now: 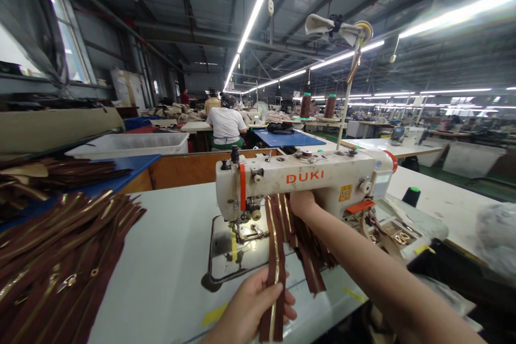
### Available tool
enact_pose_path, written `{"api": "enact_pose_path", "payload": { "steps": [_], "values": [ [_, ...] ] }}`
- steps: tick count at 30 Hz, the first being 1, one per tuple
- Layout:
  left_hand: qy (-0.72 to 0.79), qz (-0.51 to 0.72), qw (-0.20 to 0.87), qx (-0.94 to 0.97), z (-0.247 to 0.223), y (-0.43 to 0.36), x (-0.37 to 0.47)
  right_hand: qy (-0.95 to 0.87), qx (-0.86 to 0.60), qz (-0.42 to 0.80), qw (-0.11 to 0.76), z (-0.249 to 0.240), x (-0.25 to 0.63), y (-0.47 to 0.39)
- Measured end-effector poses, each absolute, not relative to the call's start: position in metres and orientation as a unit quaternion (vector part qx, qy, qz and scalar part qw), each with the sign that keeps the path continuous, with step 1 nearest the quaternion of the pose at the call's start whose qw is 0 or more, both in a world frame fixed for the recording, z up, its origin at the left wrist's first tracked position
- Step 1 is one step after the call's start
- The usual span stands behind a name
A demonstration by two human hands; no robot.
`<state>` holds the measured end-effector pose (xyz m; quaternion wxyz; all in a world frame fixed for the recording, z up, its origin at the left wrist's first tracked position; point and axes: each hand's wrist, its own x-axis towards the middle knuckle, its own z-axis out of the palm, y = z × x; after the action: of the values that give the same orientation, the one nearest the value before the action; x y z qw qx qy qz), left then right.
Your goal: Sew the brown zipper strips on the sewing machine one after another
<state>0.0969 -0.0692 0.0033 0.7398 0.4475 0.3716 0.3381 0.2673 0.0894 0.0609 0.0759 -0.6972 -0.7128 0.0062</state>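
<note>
A brown zipper strip (276, 250) lies lengthwise beneath the arm of the sewing machine (338, 169), just right of the needle area, its near end raised toward the wearer. The left hand (255, 301) has its grip clamped on that end, thumb above and fingers below, likely to keep the strip straight and flat. The right hand (303, 205) reaches under the machine's arm beside more strips (310, 269); its fingers are hidden, so I cannot tell whether that grip is closed. A large heap of similar strips (76, 242) spreads at the left, probably placed there for easy reach. The pale, smooth tabletop (161, 236) surrounds a shiny metal plate (223, 266) under the needle. Thread spools (305, 106) stand behind the machine. Beyond, a person in a white shirt (226, 124) sits facing away in a wide workshop, under long tube lights (255, 16).
</note>
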Motion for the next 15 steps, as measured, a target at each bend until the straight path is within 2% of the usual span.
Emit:
{"api": "enact_pose_path", "payload": {
  "steps": [7, 15],
  "values": [
    [0.358, 0.365, 0.735, 0.444, 0.008, -0.076, 0.095, -0.761, -0.643, -0.012, 0.087, 0.054, 0.259, 0.057],
    [0.360, 0.411, 0.714, 0.437, 0.006, -0.079, 0.095, -0.786, -0.614, 0.036, 0.062, 0.039, 0.273, 0.021]
  ]
}}
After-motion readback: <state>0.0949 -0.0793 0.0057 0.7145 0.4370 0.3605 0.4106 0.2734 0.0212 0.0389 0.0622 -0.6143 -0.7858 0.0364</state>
